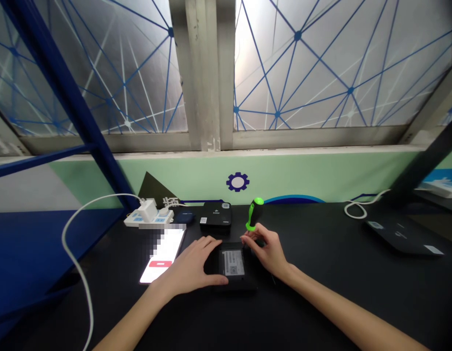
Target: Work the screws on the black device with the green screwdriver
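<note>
A black, flat electronic box [247, 281] lies on the table with a white printed label [233, 262] facing up. My left hand [189, 265] grips it from the left, with the fingers at its far edge and the thumb along the near side. A screwdriver [254, 214] with a green and black handle stands nearly upright over the far right corner of the box. My right hand [267, 248] pinches it low, below the handle. The fingers hide its tip, so I cannot tell what it touches.
Behind the box sits another black box [216, 216]. To the left are a lit phone [163, 256] and a white power strip [148, 219] with a charger [147, 209] and a trailing white cable [74, 258]. A black device [401, 236] lies at the right.
</note>
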`<state>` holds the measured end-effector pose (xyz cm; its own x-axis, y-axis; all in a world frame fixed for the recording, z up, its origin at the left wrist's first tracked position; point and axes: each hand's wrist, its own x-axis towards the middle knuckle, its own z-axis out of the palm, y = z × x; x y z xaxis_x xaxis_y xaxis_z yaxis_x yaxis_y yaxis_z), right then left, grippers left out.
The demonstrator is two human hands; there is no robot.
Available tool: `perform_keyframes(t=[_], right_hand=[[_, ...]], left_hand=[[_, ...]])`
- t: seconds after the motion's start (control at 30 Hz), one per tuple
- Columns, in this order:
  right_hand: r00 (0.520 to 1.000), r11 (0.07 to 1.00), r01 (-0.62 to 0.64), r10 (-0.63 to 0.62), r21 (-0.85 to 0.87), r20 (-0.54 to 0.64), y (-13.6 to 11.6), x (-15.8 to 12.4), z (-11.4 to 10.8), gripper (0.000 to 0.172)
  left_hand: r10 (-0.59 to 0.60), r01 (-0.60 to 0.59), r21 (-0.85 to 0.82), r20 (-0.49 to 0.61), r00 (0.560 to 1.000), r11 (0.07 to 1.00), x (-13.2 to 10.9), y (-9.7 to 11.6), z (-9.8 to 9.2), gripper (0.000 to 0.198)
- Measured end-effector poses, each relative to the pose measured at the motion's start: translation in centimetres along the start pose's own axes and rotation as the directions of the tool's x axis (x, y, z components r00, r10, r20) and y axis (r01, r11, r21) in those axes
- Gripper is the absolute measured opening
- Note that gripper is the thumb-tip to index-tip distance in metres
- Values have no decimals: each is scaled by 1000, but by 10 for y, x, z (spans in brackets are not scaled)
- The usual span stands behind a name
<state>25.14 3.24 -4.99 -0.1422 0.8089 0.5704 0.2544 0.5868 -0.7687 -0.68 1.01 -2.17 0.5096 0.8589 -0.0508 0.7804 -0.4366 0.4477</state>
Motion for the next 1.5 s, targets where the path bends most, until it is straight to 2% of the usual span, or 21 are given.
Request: perform_keyframes(t=[0.33, 0.73, 1.0, 1.13, 1.33, 1.5], right_hand=[[997, 996, 63, -60, -58, 46, -1, 0, -4, 14], [997, 995, 48, -43, -86, 56, 2, 0, -3, 22], [988, 997, 74, -69, -29, 140, 3, -4, -6, 32], [984, 991, 104, -90, -86, 155, 2, -1, -6, 37], [987, 988, 55, -32, -147, 156, 0, 9, 1, 46], [974, 979, 58, -13, -194, 225, -9, 13, 3, 46]], left_hand=[[-1, 1, 5, -6, 1000, 1000, 1, 0, 1, 95], [11, -11, 4, -11, 1000, 1000, 1, -2, 3, 95], [-1, 1, 12, -16, 1000, 1000, 0, 1, 0, 94], [30, -29, 21, -33, 999, 999, 1, 0, 1, 92], [22, -21, 33, -20, 1000, 999, 1, 0, 2, 90], [2, -2, 18, -19, 1000, 1000, 1, -3, 3, 92]])
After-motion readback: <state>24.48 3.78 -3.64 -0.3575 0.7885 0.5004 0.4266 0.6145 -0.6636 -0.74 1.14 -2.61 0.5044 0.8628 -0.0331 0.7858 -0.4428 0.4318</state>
